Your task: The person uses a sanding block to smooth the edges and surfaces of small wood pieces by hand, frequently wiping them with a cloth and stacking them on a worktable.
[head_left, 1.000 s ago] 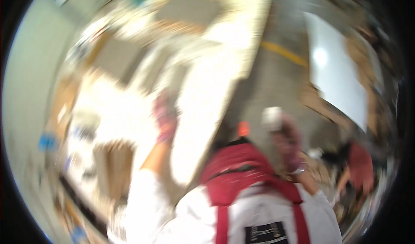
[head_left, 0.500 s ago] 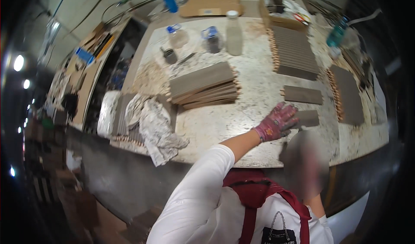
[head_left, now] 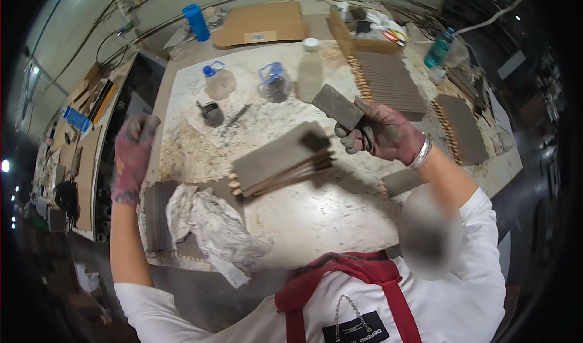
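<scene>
My right hand (head_left: 388, 130), in a stained pink glove, grips a small grey rectangular block (head_left: 338, 106) above the table. Its thumb and fingers close round the block's right end. My left hand (head_left: 132, 154), gloved too, is raised over the table's left edge with its fingers curled; anything inside them is hidden. Between the hands lies a fanned stack of grey boards (head_left: 273, 161) with toothed, wood-coloured ends. A single grey board (head_left: 402, 181) rests on the table below my right hand, partly covered by a blurred round patch.
Further grey boards stand in a row (head_left: 388, 85) at back right, beside another stack (head_left: 463, 127). A crumpled white cloth (head_left: 209, 227) covers boards at front left. Farther back are a blue-handled jug (head_left: 276, 83), a pale bottle (head_left: 309, 69), a dark cup (head_left: 211, 114) and flat cardboard (head_left: 261, 24).
My left hand has swung from the right of the table to its far left. My right hand has risen from the front edge and now holds the grey block up.
</scene>
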The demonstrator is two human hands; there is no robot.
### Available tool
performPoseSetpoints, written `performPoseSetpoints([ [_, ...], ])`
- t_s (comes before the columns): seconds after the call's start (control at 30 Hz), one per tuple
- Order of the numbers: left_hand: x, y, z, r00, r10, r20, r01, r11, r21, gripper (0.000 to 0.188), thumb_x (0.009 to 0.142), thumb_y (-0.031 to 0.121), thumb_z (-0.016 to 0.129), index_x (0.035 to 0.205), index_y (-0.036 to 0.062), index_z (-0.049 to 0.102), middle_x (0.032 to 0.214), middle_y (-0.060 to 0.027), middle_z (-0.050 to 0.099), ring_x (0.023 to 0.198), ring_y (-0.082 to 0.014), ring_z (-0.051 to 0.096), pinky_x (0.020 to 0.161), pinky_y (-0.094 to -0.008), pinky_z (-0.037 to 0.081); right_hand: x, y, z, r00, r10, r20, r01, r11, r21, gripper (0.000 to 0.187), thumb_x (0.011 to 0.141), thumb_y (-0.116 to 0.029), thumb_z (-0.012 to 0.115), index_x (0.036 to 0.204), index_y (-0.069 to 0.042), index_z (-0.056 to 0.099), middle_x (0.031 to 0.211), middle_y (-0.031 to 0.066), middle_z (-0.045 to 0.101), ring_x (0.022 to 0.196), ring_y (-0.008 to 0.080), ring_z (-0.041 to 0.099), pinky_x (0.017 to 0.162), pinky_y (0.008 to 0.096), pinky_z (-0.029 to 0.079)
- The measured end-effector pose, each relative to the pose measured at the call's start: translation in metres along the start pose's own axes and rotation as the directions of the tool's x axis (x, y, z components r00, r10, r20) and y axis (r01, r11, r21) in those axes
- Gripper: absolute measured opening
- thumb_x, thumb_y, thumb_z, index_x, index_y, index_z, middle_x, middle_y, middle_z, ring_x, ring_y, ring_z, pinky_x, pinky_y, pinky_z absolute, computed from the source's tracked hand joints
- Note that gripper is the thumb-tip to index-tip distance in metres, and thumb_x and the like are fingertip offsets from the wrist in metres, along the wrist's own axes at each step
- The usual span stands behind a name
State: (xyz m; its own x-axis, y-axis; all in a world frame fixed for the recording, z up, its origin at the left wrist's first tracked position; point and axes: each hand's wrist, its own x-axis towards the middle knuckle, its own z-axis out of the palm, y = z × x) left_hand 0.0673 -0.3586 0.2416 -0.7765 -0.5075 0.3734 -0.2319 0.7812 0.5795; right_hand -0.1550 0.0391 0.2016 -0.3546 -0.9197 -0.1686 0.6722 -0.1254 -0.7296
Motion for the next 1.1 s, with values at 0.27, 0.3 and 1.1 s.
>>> performPoseSetpoints([
  [0.27, 0.099, -0.146, 0.071, 0.92, -0.348, 0.181, 0.391, 0.855, -0.34, 0.025, 0.079, 0.01, 0.055, 0.103, 0.0066, 0.062, 0.098, -0.0116, 0.066, 0.082, -0.0204, 0.062, 0.075, -0.0302, 0.047, 0.163, -0.011, 0.037, 0.996, 0.016, 0.086, 0.057, 0.637, -0.769, 0.049, 0.085, -0.024, 0.066, 0.124, 0.0, 0.05, 0.108, 0.0044, 0.058, 0.094, 0.0117, 0.054, 0.086, 0.0272, 0.045],
  [0.3, 0.104, -0.187, 0.082, 0.966, -0.209, 0.152, 0.23, 0.964, -0.133, 0.023, 0.083, 0.02, 0.056, 0.101, 0.006, 0.063, 0.095, -0.0165, 0.066, 0.084, -0.0272, 0.063, 0.076, -0.0337, 0.047, 0.186, -0.006, 0.046, 0.991, 0.013, 0.131, 0.104, 0.524, -0.845, 0.046, 0.085, -0.022, 0.066, 0.124, -0.001, 0.051, 0.108, 0.0052, 0.058, 0.095, 0.0134, 0.054, 0.085, 0.0283, 0.045],
  [1.1, 0.14, -0.211, 0.147, 0.823, -0.05, 0.566, 0.532, 0.42, -0.735, 0.014, 0.088, 0.012, 0.048, 0.084, 0.0032, 0.059, 0.072, 0.0011, 0.052, 0.063, -0.0073, 0.042, 0.056, -0.0231, 0.032, 0.377, 0.059, 0.017, 0.812, -0.047, 0.582, 0.456, -0.571, -0.683, 0.041, 0.078, -0.013, 0.065, 0.117, -0.012, 0.054, 0.114, 0.0092, 0.058, 0.102, 0.0324, 0.056, 0.087, 0.0414, 0.045],
])
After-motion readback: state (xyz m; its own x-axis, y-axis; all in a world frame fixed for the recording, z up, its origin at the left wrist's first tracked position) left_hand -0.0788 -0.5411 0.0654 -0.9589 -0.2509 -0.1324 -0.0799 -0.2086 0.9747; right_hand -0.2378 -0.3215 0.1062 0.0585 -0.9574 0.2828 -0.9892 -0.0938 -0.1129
